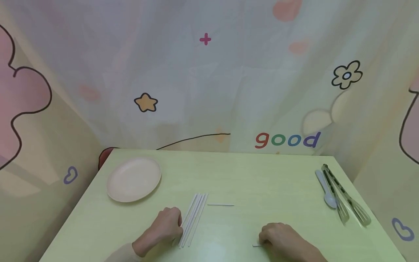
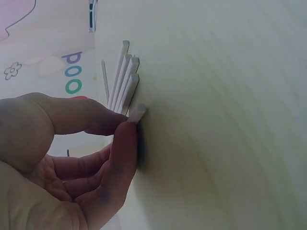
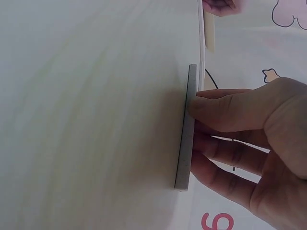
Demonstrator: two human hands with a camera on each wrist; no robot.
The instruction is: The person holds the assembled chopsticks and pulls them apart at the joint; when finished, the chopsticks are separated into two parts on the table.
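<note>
Several long white sticks [image 1: 196, 213] lie side by side at the middle front of the table. My left hand [image 1: 167, 223] is at their left edge. Thumb and forefinger pinch one white stick [image 2: 138, 113] near its end in the left wrist view; most of it is hidden by the fingers. A short white stick [image 1: 220, 205] lies crosswise, just right of the long ones. Farther right, my right hand [image 1: 281, 236] holds another short stick [image 3: 186, 139] by its side, low at the table surface, with the thumb on the near face and fingers behind.
A round pale plate [image 1: 134, 180] stands at the back left. Toward the right edge lie a light blue spoon [image 1: 326, 191] and two slotted, fork-like utensils [image 1: 350, 202] with dark patterned handles. A printed curtain [image 1: 209, 80] hangs behind the table.
</note>
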